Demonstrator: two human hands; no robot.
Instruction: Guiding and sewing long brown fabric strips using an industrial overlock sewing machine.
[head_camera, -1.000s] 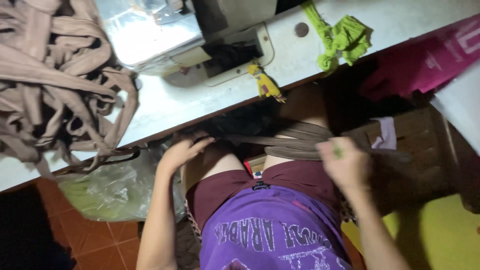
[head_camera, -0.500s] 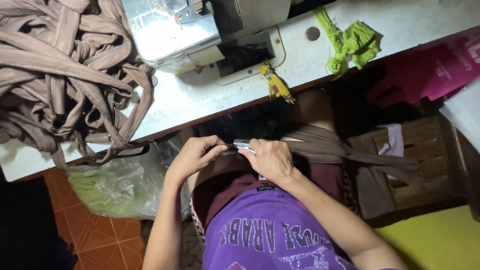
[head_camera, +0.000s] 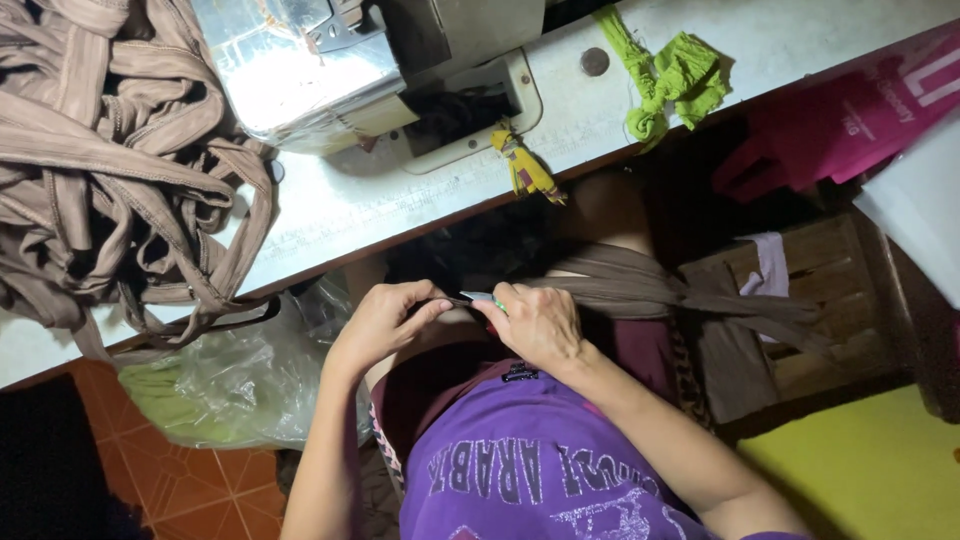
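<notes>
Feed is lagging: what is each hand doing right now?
Left hand: closed, pinching the brown fabric strip.
Right hand: closed on the strip, with a small pale-green tool.

Matt brown cloth strips, glossy metal sewing machine, crinkled plastic bag

2 hands, 1 sewing machine, 1 plastic bag.

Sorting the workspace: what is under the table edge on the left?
A clear plastic bag with something green inside sits on the orange tiled floor. Hanging brown fabric strips cover its top.
</notes>
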